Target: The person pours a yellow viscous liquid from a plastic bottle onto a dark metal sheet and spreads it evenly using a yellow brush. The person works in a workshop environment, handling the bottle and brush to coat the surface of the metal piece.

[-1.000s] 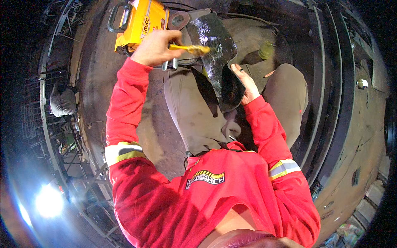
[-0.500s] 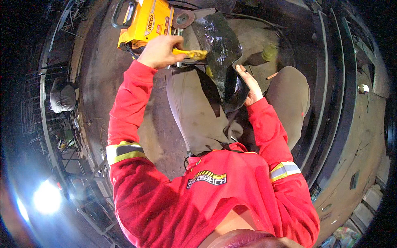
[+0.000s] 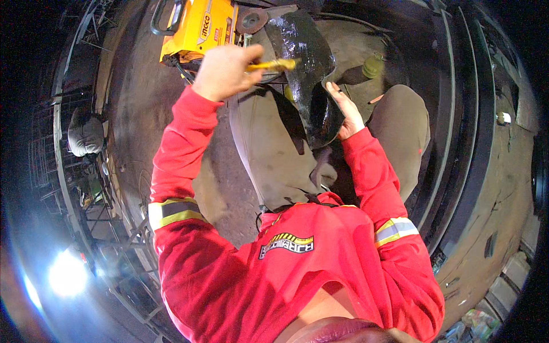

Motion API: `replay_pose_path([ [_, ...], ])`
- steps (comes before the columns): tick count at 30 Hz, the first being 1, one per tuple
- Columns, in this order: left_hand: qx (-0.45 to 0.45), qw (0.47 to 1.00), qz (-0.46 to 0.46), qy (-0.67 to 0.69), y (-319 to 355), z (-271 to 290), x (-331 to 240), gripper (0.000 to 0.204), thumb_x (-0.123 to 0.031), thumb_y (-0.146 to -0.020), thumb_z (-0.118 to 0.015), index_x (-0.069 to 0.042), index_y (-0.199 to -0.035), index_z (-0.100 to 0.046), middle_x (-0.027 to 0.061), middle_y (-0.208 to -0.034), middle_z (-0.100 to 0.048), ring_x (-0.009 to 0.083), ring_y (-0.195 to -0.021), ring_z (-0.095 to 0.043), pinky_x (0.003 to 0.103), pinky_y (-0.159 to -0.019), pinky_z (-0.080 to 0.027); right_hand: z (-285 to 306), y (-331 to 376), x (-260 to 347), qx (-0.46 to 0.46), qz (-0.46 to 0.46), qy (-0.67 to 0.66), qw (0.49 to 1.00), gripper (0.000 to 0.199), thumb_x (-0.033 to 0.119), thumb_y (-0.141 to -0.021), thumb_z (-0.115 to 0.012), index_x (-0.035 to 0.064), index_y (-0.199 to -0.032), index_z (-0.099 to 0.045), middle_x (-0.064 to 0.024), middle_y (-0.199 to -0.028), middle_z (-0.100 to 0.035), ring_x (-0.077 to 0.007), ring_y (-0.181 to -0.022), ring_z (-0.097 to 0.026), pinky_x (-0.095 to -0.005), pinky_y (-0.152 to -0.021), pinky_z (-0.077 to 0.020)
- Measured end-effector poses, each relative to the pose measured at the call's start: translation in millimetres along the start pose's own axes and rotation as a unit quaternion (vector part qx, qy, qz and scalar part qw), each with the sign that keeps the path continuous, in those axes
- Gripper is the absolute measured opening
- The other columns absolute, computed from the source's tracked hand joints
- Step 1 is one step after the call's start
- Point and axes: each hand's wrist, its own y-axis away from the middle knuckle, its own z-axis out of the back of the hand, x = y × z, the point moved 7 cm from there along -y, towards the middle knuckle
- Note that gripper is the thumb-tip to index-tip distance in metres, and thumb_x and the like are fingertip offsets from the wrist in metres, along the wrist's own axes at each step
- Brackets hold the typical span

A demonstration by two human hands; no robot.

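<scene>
My left hand [image 3: 227, 73] is closed around the handle of a yellow brush [image 3: 274, 65], slightly smeared by motion. The brush's tip lies over the left side of a long, curved black piece [image 3: 311, 74] with a glossy, wet-looking surface; whether they touch, I cannot tell. This piece reaches from the ground ahead to between my knees. Against its right edge my right hand [image 3: 345, 108] steadies it, fingers along the rim and thumb hidden.
A yellow-orange machine with a black handle [image 3: 206, 28] stands far left, a round abrasive disc [image 3: 251, 22] beside it. Right of the black piece is a yellowish-green container [image 3: 373, 66]. Long dark metal bars [image 3: 466, 114] run along the right. A bright lamp [image 3: 67, 273] glares lower left.
My left hand has moved the brush slightly up and to the right across the black piece. The right hand keeps its place at the edge.
</scene>
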Motion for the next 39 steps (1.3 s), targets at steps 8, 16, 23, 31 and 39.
replay_pose_path([
  [8, 0.094, 0.995, -0.032, -0.002, 41, -13, -70, 0.017, -0.023, -0.077, -0.064, -0.009, -0.079, -0.054, 0.0122, -0.058, -0.056, 0.0331, -0.057, -0.060, 0.045, -0.051, -0.045, 12, -7, -8, 0.030, -0.006, -0.044, 0.999, 0.029, 0.023, -0.097, -0.053, 0.0057, -0.121, -0.051, -0.0056, -0.106, -0.064, -0.0177, -0.091, -0.064, -0.0339, -0.082, -0.0540],
  [16, 0.097, 0.987, -0.015, 0.127, 77, 2, -91, 0.024, -0.022, -0.075, -0.070, -0.006, -0.076, -0.054, 0.0116, -0.061, -0.056, 0.0315, -0.057, -0.059, 0.041, -0.052, -0.044, 15, -16, -11, 0.050, -0.011, -0.062, 0.997, 0.029, 0.024, -0.096, -0.055, 0.0065, -0.119, -0.055, -0.0046, -0.109, -0.064, -0.0169, -0.097, -0.063, -0.0332, -0.087, -0.0516],
  [23, 0.090, 0.951, 0.099, 0.278, 80, 12, -56, 0.023, -0.021, -0.074, -0.073, -0.003, -0.071, -0.058, 0.0142, -0.060, -0.053, 0.0289, -0.051, -0.056, 0.035, -0.050, -0.042, 5, -19, -16, 0.103, -0.050, -0.134, 0.984, 0.025, 0.021, -0.096, -0.054, 0.0070, -0.117, -0.056, -0.0065, -0.104, -0.066, -0.0195, -0.091, -0.065, -0.0350, -0.082, -0.0553],
  [31, 0.011, 0.988, 0.136, 0.067, 71, 31, -51, 0.023, -0.027, -0.074, -0.072, -0.008, -0.074, -0.059, 0.0137, -0.063, -0.061, 0.0332, -0.060, -0.062, 0.041, -0.054, -0.047, 7, -14, -8, 0.079, -0.027, -0.166, 0.983, 0.024, 0.018, -0.100, -0.045, 0.0040, -0.116, -0.056, -0.0107, -0.108, -0.065, -0.0236, -0.095, -0.065, -0.0402, -0.087, -0.0540],
  [39, -0.051, 0.986, 0.155, 0.045, 71, 58, -54, 0.021, -0.027, -0.076, -0.071, -0.009, -0.075, -0.060, 0.0112, -0.066, -0.064, 0.0317, -0.058, -0.062, 0.040, -0.053, -0.047, 1, -9, -5, 0.087, -0.032, -0.210, 0.973, 0.026, 0.017, -0.100, -0.043, 0.0037, -0.119, -0.057, -0.0119, -0.111, -0.065, -0.0247, -0.099, -0.064, -0.0414, -0.091, -0.0523],
])
